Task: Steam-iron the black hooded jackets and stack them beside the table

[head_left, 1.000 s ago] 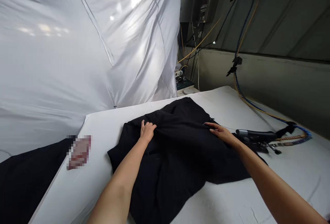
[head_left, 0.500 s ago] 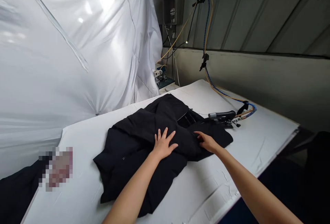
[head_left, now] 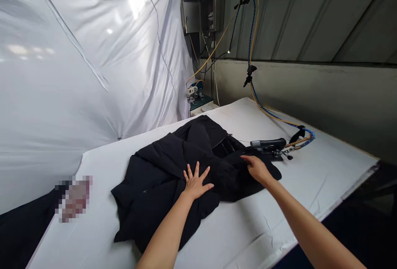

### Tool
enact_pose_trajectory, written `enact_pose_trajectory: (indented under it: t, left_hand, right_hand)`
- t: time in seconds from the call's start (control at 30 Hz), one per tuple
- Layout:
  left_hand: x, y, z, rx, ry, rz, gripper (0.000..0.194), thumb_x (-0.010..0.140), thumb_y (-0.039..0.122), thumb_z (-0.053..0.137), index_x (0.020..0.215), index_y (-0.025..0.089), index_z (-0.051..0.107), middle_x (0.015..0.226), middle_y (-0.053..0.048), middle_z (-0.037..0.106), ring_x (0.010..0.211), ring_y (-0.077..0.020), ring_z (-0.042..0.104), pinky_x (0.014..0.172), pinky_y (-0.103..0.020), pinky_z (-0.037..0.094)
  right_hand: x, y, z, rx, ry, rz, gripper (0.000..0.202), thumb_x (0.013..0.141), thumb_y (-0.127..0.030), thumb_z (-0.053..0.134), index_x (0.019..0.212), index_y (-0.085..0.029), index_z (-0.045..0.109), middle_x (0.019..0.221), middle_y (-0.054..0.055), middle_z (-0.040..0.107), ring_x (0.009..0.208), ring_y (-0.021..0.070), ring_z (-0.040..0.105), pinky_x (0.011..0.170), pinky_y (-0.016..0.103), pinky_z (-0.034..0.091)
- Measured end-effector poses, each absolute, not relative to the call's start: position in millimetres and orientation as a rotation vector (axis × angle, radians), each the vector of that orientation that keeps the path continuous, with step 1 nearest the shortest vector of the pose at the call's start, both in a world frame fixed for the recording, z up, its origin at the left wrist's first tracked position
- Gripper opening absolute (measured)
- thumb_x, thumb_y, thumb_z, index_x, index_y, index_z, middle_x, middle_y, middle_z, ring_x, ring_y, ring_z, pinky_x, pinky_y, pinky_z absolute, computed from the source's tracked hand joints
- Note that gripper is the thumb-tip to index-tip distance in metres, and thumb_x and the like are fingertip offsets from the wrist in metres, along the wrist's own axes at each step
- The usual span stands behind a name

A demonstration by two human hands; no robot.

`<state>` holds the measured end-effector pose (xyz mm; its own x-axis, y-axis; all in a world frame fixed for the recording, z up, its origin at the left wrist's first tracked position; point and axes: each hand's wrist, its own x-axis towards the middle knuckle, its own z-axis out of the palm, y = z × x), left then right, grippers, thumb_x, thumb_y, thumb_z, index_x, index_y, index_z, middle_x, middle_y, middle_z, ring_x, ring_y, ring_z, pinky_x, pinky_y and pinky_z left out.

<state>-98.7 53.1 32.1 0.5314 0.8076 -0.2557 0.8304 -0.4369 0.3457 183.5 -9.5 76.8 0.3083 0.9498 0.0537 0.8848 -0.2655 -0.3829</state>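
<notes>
A crumpled black jacket (head_left: 145,170) with a zipper is spread over the white padded table. My left hand (head_left: 196,183) lies flat on its middle, fingers spread. On the jacket's right part, my right hand (head_left: 259,169) has its index finger stretched to the left along the cloth. Its other fingers are curled under and partly hidden, closed on the fabric. Just beyond that hand, a steam iron (head_left: 269,143) with a black handle rests by the jacket's right end; cloth and hand hide part of its base.
Blue and yellow hoses (head_left: 252,54) run from above down to the iron. White sheeting (head_left: 93,62) hangs along the left. Another person's blurred-out hand (head_left: 76,198) is at the table's left edge. The white table (head_left: 335,170) ends at a right edge.
My right hand has moved a little to the right, and the cloth under it has shifted that way. My left hand stays spread on the jacket. The view has turned slightly.
</notes>
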Motion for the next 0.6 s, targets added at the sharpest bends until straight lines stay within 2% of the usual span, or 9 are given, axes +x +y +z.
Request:
enact_pose_trajectory:
  t: [0.13, 0.23, 0.3, 0.37, 0.43, 0.47, 0.53, 0.6]
  left_hand:
    - [-99.3, 48.7, 31.5, 2.394, 1.392, -0.061, 0.07, 0.074, 0.065, 0.043, 0.136, 0.046, 0.018, 0.149, 0.008, -0.012, 0.13, -0.0405, -0.017, 0.102, -0.062, -0.001]
    - [-94.5, 46.8, 34.8, 2.393, 1.451, -0.117, 0.067, 0.073, 0.065, 0.044, 0.134, 0.047, 0.023, 0.15, 0.007, -0.004, 0.132, -0.0412, -0.011, 0.102, -0.063, 0.001]
    - [-91.2, 46.5, 37.0, 2.377, 1.508, -0.078, 0.064, 0.074, 0.062, 0.045, 0.134, 0.046, 0.028, 0.151, 0.006, 0.004, 0.133, -0.0424, -0.005, 0.101, -0.065, 0.004]
    - [-93.0, 47.4, 38.1, 2.35, 1.611, 0.103, 0.052, 0.082, 0.051, 0.041, 0.133, 0.041, 0.035, 0.148, 0.003, 0.019, 0.134, -0.038, 0.008, 0.104, -0.06, 0.012]
    - [-104.4, 49.0, 39.1, 2.267, 1.778, 0.376, 0.041, 0.088, 0.029, 0.033, 0.127, 0.03, 0.047, 0.137, -0.003, 0.039, 0.129, -0.0272, 0.029, 0.105, -0.047, 0.026]
    - [-114.5, 49.9, 40.0, 2.192, 1.886, 0.494, 0.042, 0.087, 0.017, 0.029, 0.12, 0.025, 0.053, 0.128, -0.006, 0.047, 0.122, -0.0223, 0.038, 0.103, -0.04, 0.032]
    - [-142.5, 50.9, 43.9, 2.015, 2.088, 0.588, 0.045, 0.081, 0.004, 0.028, 0.11, 0.019, 0.059, 0.114, -0.009, 0.054, 0.109, -0.0182, 0.049, 0.096, -0.031, 0.04]
    - [-177.6, 49.8, 50.1, 1.791, 2.289, 0.564, 0.045, 0.074, -0.003, 0.03, 0.102, 0.015, 0.061, 0.104, -0.01, 0.056, 0.097, -0.0177, 0.054, 0.088, -0.028, 0.045]
  right_hand:
    - [260.8, 0.7, 100.3, -2.407, -1.638, -0.155, 0.056, 0.07, -0.032, 0.055, 0.125, -0.019, 0.05, 0.128, 0.011, 0.048, 0.121, 0.0305, 0.036, 0.098, 0.044, 0.03]
    - [302.3, 10.5, 112.9, -2.518, -1.699, -0.116, 0.06, 0.066, -0.042, 0.062, 0.122, -0.021, 0.052, 0.128, 0.012, 0.048, 0.124, 0.0356, 0.03, 0.097, 0.052, 0.027]
    - [306.4, 18.2, 118.3, -2.451, -1.829, -0.096, 0.05, 0.069, -0.038, 0.061, 0.116, -0.022, 0.057, 0.125, 0.012, 0.051, 0.121, 0.0343, 0.034, 0.097, 0.049, 0.028]
    - [292.5, 28.4, 119.5, -2.268, -2.04, -0.002, 0.033, 0.078, -0.032, 0.052, 0.108, -0.023, 0.062, 0.118, 0.009, 0.056, 0.113, 0.0279, 0.045, 0.094, 0.039, 0.034]
    - [269.6, 41.3, 114.1, -2.139, -2.215, 0.199, 0.029, 0.084, -0.025, 0.041, 0.102, -0.025, 0.065, 0.11, 0.006, 0.061, 0.101, 0.0221, 0.054, 0.085, 0.032, 0.04]
    - [258.0, 48.6, 108.7, -2.122, -2.271, 0.293, 0.031, 0.086, -0.023, 0.038, 0.102, -0.025, 0.065, 0.109, 0.005, 0.061, 0.097, 0.021, 0.057, 0.081, 0.03, 0.042]
    - [238.5, 65.0, 92.6, -2.104, -2.354, 0.391, 0.033, 0.086, -0.02, 0.038, 0.107, -0.024, 0.063, 0.112, 0.006, 0.06, 0.097, 0.0216, 0.058, 0.079, 0.03, 0.043]
    - [222.5, 84.5, 71.7, -2.17, -2.385, 0.398, 0.037, 0.084, -0.019, 0.043, 0.118, -0.02, 0.057, 0.123, 0.009, 0.054, 0.105, 0.0265, 0.054, 0.081, 0.034, 0.042]
